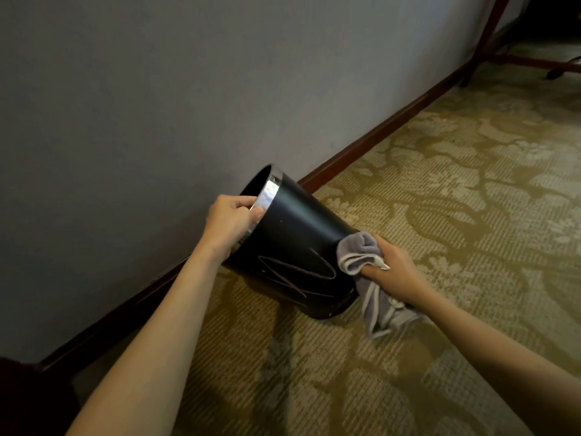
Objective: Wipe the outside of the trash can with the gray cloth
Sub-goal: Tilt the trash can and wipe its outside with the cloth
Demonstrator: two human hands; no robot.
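Note:
A black trash can (295,243) with a shiny metal rim is tilted, its mouth turned up and left toward the wall and its base low on the carpet. My left hand (231,220) grips the rim, thumb outside and fingers inside. My right hand (397,269) holds the bunched gray cloth (361,251) against the can's lower right side, near the base. A loose tail of the cloth hangs down below my right wrist. Faint streaks show on the can's black wall.
A gray wall (188,89) with a dark wooden baseboard (371,138) runs close behind the can. Patterned gold carpet (456,184) covers the floor to the right. Dark wooden furniture legs (490,29) stand at the far upper right.

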